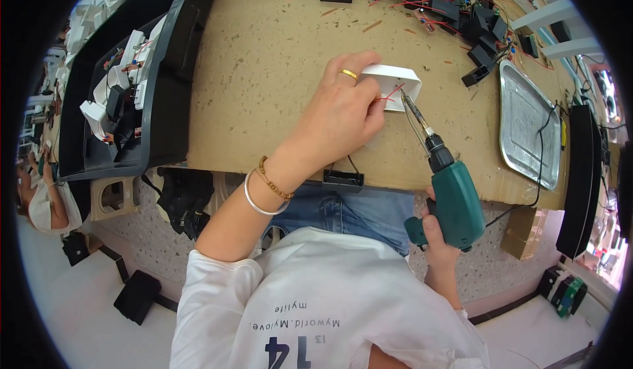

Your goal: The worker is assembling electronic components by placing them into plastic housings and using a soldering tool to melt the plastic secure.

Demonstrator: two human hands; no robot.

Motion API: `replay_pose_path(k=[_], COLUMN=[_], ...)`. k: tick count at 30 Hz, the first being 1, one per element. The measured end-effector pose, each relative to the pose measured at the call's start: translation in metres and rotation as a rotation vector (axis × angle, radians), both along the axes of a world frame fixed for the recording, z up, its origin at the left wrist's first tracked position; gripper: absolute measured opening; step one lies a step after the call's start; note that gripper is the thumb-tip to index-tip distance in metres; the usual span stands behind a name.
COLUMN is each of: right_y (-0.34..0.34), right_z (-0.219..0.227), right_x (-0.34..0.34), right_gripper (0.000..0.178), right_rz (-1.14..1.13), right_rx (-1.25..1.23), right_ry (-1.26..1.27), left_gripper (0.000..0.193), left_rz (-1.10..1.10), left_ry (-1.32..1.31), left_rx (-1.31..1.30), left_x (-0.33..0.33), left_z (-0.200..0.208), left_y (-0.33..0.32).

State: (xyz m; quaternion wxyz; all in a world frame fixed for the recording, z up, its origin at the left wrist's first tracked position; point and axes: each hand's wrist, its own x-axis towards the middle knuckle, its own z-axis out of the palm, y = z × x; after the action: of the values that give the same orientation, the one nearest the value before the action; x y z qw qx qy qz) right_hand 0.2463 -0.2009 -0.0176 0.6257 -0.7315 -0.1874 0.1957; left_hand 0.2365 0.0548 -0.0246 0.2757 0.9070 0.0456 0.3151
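Observation:
My left hand is closed at the near end of a white plastic housing, its fingers curled against it. Thin red wires stick out by the thumb and lie over the housing's open inside; whether the fingertips pinch them too is hidden. In my right hand is a green soldering gun, gripped by its handle. The gun's metal tip and a thin feed tube reach into the housing, close to the wires. Just below my left hand, a small black box hangs at the table's front edge on a dark lead.
A pile of black boxes with circuit boards and red wires covers the back right. To its front sits a metal tray, crossed by a black cord. On the left stands a black bin holding white housings. Cardboard covers the table.

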Motion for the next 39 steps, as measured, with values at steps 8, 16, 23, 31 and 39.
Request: replay_pose_path(k=[8, 16, 23, 31, 39], right_y=[0.001, 0.003, 0.006, 0.013, 0.013], right_z=[-0.002, -0.004, -0.001, 0.003, 0.006], right_x=[-0.001, 0.0, 0.0, 0.006, 0.012], right_gripper=[0.05, 0.05, 0.049, 0.043, 0.042], right_rz=[-0.014, -0.023, -0.048, -0.073, -0.072], right_rx=[0.004, 0.073, 0.083, 0.081, 0.097], right_ry=[-0.013, -0.047, -0.051, -0.088, -0.041], left_gripper=[0.011, 0.011, 0.008, 0.009, 0.007], left_rz=[0.086, 0.081, 0.053, 0.041, 0.079], left_ry=[-0.053, -0.055, -0.076, -0.058, -0.073], left_rx=[-0.071, -0.45, -0.272, -0.251, 0.004], left_x=[0.003, 0.0, 0.004, 0.006, 0.008], left_z=[0.0, 0.006, 0.002, 0.0, 0.002], left_y=[-0.015, -0.014, -0.015, -0.014, -0.015])
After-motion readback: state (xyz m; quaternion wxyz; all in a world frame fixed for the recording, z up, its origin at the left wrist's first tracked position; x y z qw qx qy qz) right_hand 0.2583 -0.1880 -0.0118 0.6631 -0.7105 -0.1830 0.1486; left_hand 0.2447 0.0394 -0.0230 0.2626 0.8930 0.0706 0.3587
